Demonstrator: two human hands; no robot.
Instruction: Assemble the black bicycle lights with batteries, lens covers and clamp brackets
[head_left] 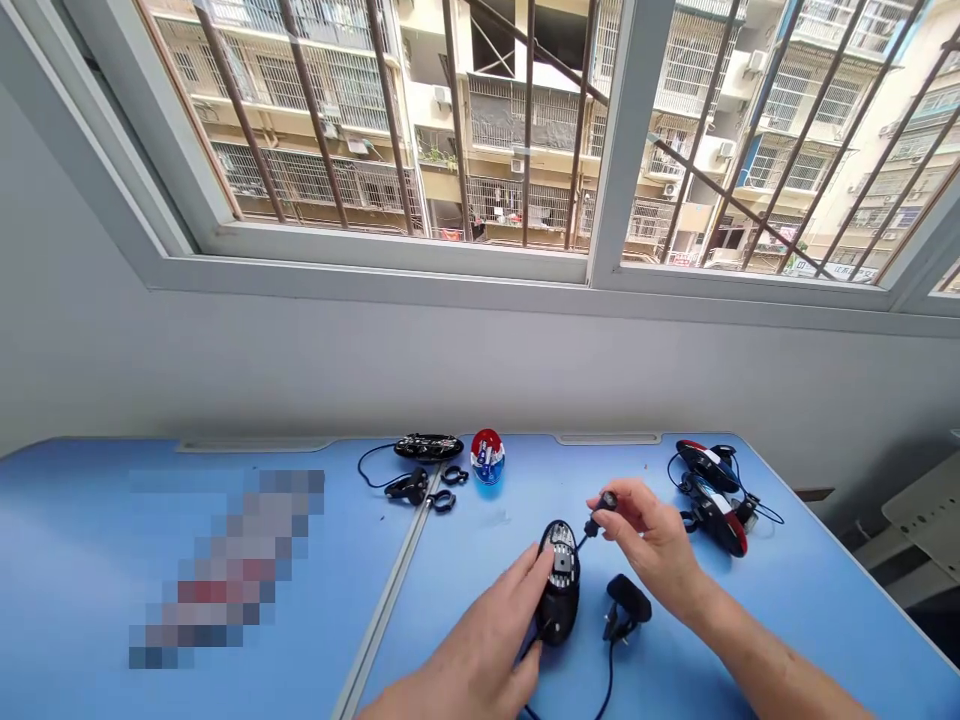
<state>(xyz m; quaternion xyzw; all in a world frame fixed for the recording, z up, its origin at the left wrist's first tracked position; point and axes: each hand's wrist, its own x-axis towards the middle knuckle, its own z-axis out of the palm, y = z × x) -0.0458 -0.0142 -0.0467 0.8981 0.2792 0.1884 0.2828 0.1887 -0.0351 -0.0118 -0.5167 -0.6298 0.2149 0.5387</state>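
Note:
My left hand (487,640) holds a black oval device (559,615) by its left side, with the slotted face upward. To its right, my right hand (656,545) pinches a small black plug-like piece (603,508) between thumb and fingers. A short black cable joins this piece to the oval device's upper right edge. Below my right hand, a black clip-like part (628,600) lies on the blue table with a cable running down toward the near edge.
A black oval device (428,447), black ring clamps (444,500) and a red-and-blue round item (487,458) lie at the back. More black-and-red devices (716,510) with cables lie at the right. A blurred patch covers the left of the blue table (67,560).

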